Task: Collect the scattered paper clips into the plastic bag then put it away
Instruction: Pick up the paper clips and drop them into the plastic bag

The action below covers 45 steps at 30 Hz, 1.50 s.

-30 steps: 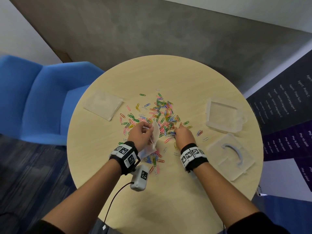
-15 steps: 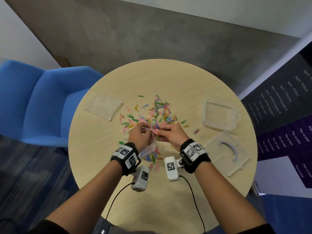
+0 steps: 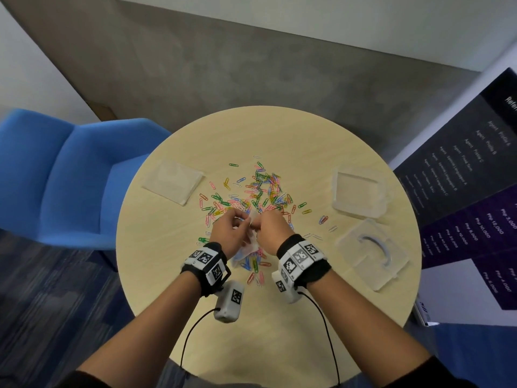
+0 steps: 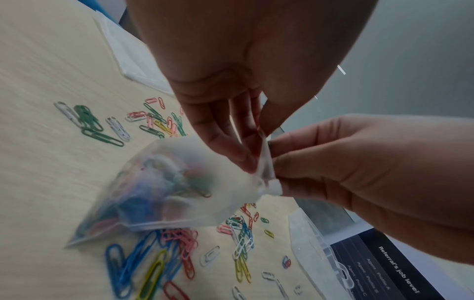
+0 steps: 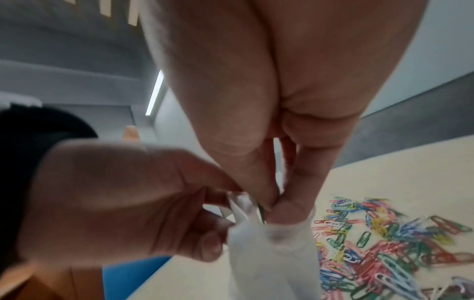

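Observation:
Many coloured paper clips (image 3: 261, 191) lie scattered across the middle of the round table (image 3: 307, 141). A small clear plastic bag (image 4: 166, 192) with several clips inside hangs just above the table between my hands. My left hand (image 3: 246, 223) pinches the bag's top edge (image 4: 264, 156) with thumb and fingers. My right hand (image 5: 271, 205) pinches a thin green paper clip (image 5: 261, 215) with its fingertips at the bag's mouth (image 5: 256, 227). More clips (image 3: 256, 268) lie under the bag, near my wrists.
A clear plastic box (image 3: 359, 194) and its lid with a handle (image 3: 372, 253) sit at the table's right. A flat clear pouch (image 3: 173, 182) lies at the left. A blue chair (image 3: 70, 177) stands beside the table on the left, and a dark banner (image 3: 461, 191) on the right.
My right hand left the clip pile and moved left to the bag's mouth, meeting the left hand. The left hand kept hold of the bag and lifted it slightly.

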### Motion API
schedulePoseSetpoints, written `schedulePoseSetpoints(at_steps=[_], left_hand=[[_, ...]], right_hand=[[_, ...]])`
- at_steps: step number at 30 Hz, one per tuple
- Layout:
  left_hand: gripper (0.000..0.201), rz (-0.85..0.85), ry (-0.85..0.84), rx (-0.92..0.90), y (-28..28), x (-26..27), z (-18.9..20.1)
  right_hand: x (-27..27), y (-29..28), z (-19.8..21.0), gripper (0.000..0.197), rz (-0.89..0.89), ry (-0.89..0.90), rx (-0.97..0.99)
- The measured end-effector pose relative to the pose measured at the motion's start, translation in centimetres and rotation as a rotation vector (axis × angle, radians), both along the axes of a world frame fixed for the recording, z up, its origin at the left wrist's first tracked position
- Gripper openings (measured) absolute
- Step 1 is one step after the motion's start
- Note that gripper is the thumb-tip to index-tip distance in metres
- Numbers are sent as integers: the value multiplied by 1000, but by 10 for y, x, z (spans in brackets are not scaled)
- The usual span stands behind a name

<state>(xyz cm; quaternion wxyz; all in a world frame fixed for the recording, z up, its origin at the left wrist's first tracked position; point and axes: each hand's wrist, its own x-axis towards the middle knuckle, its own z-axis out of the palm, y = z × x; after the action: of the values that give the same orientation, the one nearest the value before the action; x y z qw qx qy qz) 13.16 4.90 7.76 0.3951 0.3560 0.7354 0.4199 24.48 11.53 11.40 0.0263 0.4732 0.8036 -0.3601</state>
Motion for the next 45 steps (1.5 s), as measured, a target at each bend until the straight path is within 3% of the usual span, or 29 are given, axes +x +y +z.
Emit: schedulePoseSetpoints(at_steps=[2, 5, 6, 8, 10, 13, 20, 25, 31, 38, 40, 41, 45], left_hand=[[10, 0, -1, 8, 0, -1, -2], [8, 14, 17, 9, -1, -7, -6], [7, 22, 13, 9, -2, -10, -6], [7, 42, -1, 20, -3, -15, -5], [9, 65, -27, 35, -5, -20, -2], [13, 86, -68, 44, -10, -26, 1], [13, 106, -99, 52, -17, -32, 1], [16, 83, -106, 62, -18, -28, 2], [13, 71, -105, 56, -18, -23, 2], [9, 41, -105, 42, -16, -15, 3], [9, 46, -100, 40, -17, -15, 5], [9, 48, -97, 37, -18, -15, 5], [8, 56, -99, 29, -19, -16, 5]], right_hand=[[8, 6, 2, 28, -29, 84, -68], [36, 30, 1, 30, -316, 305, -71], [49, 40, -6, 30, -393, 283, -20], [72, 60, -29, 33, -450, 63, 74], [89, 67, -55, 42, -419, -206, 62], [100, 62, -90, 52, -378, -339, 91], [58, 34, -101, 61, -177, -203, 145], [43, 13, -99, 65, 175, -453, 242], [61, -16, -97, 49, 237, -409, 386], [53, -8, -90, 30, 368, -388, 417], [51, 3, -85, 24, 235, -307, 333], [52, 10, -84, 23, 87, -230, 259], [63, 24, -77, 18, -667, 336, -308]])
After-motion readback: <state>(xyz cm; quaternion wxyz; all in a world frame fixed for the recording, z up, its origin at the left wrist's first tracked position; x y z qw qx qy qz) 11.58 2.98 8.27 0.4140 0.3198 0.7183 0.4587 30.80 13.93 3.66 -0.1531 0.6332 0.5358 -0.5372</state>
